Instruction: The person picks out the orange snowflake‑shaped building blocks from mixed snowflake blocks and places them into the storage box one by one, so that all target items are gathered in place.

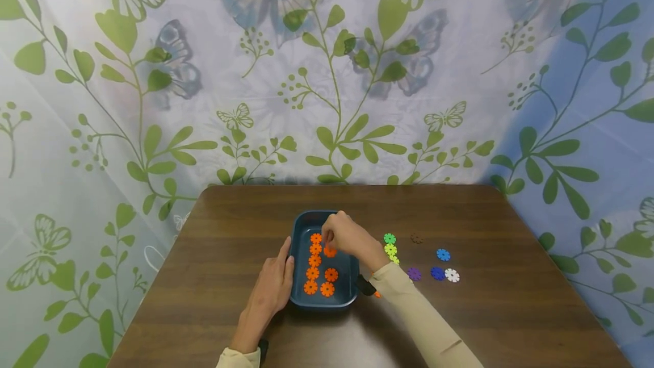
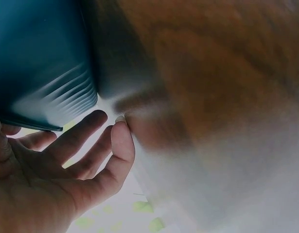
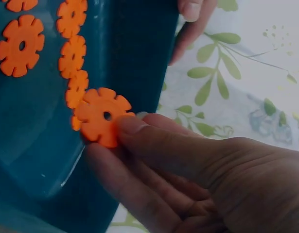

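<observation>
A dark blue rectangular tray (image 1: 352, 277) sits on the table with several orange notched plastic discs (image 1: 313, 273) lying in it, a column along its left side and others to the right. My right hand (image 1: 349, 237) is over the tray's far part. Between thumb and fingers it pinches an orange notched disc (image 3: 98, 119), a small flower-like wheel with a centre hole. My left hand (image 1: 273, 283) is at the tray's left wall, its fingers loosely bent along the outside. In the left wrist view, the left fingers (image 2: 76, 138) are by the tray's rim.
Right of the tray, loose discs lie on the brown table (image 1: 475, 322): green (image 1: 390, 238), yellow-green (image 1: 390, 249), brown (image 1: 416, 238), light blue (image 1: 443, 254), dark blue (image 1: 437, 273), purple (image 1: 414, 274) and white (image 1: 452, 275). A leaf-patterned curtain (image 1: 286, 101) hangs behind the table.
</observation>
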Tool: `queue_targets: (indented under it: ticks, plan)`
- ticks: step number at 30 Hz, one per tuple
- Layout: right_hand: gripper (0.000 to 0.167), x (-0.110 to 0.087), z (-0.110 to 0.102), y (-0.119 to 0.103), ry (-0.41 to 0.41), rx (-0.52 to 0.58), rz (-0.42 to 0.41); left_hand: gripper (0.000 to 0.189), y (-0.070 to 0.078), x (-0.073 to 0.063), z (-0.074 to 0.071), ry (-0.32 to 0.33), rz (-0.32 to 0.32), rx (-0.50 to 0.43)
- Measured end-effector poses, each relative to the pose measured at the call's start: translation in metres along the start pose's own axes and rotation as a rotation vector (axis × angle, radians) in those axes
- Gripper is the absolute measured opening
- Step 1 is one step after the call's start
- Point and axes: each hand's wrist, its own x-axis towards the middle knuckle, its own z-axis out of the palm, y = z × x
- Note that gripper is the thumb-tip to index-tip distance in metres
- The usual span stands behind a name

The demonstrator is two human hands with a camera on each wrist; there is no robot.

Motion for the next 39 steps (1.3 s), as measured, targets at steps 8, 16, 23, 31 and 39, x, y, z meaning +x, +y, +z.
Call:
queue_targets:
  ticks: [8, 16, 23, 31, 39]
  plan:
    - [0.027, 0.008, 0.008, 0.005, -0.110, 0.057, 0.108, 0.052, 0.000, 0.001, 0.000, 0.007, 0.006, 0.010]
    - [0.038, 0.022, 0.025, 0.023, -0.188, 0.036, 0.210, 0.052, 0.000, 0.001, 0.000, 0.002, 0.017, 0.005]
    - [0.048, 0.042, 0.051, 0.059, -0.246, 0.001, 0.222, 0.053, -0.001, 0.002, 0.000, -0.005, 0.014, 0.003]
    - [0.041, 0.043, 0.051, 0.055, -0.262, -0.038, 0.292, 0.054, -0.002, 0.004, 0.000, -0.013, 0.017, 0.001]
    - [0.033, 0.041, 0.045, 0.044, -0.270, -0.069, 0.316, 0.052, -0.001, 0.003, -0.001, 0.003, 0.043, -0.003]
